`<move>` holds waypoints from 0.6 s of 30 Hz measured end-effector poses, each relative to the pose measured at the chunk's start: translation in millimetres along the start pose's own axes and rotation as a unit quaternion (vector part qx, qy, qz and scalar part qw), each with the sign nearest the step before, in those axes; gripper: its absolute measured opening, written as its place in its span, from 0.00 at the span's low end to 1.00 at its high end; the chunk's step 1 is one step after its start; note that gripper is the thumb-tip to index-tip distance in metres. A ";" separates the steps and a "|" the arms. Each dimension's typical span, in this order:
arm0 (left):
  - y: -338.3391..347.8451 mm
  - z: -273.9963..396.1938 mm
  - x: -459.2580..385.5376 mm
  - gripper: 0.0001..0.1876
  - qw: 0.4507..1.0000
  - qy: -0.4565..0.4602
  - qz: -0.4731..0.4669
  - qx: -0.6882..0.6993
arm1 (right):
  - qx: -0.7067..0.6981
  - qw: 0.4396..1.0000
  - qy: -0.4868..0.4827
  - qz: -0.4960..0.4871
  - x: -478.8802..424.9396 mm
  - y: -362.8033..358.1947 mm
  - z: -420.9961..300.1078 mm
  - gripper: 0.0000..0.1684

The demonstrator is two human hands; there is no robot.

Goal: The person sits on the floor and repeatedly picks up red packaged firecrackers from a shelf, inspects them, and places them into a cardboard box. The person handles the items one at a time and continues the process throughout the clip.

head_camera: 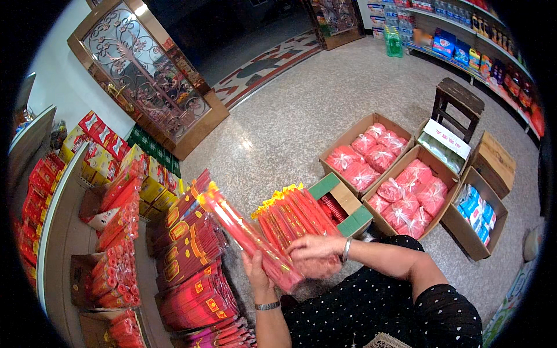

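A long clear-wrapped bundle of red sticks with a yellow top (248,235) lies slantwise in my left hand (260,275), whose fingers are closed round its lower part. My right hand (314,249) is just right of the bundle's lower end, its fingers bent; whether it touches the bundle or anything else I cannot tell. Beyond the right hand, a row of similar red packs with yellow tops (296,213) lies beside and partly over an opened green-edged carton (357,221) with more red items inside.
Shelves of red packets (117,261) and boxes of packaged incense-like sticks (187,243) line the left. Cartons of pink bagged goods (322,162), a carton of blue-and-white packs (499,235) and a wooden stool (460,93) stand at the right. A glazed door (174,150) is ahead.
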State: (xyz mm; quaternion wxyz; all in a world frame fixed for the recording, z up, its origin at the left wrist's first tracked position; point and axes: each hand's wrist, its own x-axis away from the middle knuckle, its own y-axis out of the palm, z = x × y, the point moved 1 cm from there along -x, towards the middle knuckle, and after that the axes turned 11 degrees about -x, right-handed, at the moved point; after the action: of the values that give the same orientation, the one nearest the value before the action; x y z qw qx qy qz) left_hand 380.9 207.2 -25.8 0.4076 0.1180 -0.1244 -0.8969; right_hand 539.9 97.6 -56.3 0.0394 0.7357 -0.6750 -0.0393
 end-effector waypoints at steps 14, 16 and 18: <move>8.8 -27.4 -2.5 0.37 0.991 -0.098 -0.053 -0.076 | -0.318 0.943 -0.005 0.098 17.5 41.9 50.1 0.13; 7.6 -30.8 0.4 0.41 0.977 -0.132 -0.053 -0.161 | -0.279 0.950 0.009 0.141 18.2 17.0 67.9 0.13; 4.6 -34.8 3.1 0.41 0.974 -0.123 -0.060 -0.181 | -0.253 0.945 0.042 0.205 18.1 -3.8 74.8 0.13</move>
State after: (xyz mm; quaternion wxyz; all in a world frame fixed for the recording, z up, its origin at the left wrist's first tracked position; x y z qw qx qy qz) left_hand 393.0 197.5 -57.4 0.3488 -0.0620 -0.0015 -0.9351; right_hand 536.9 79.6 -131.1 0.2600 0.5485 -0.7765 -0.1690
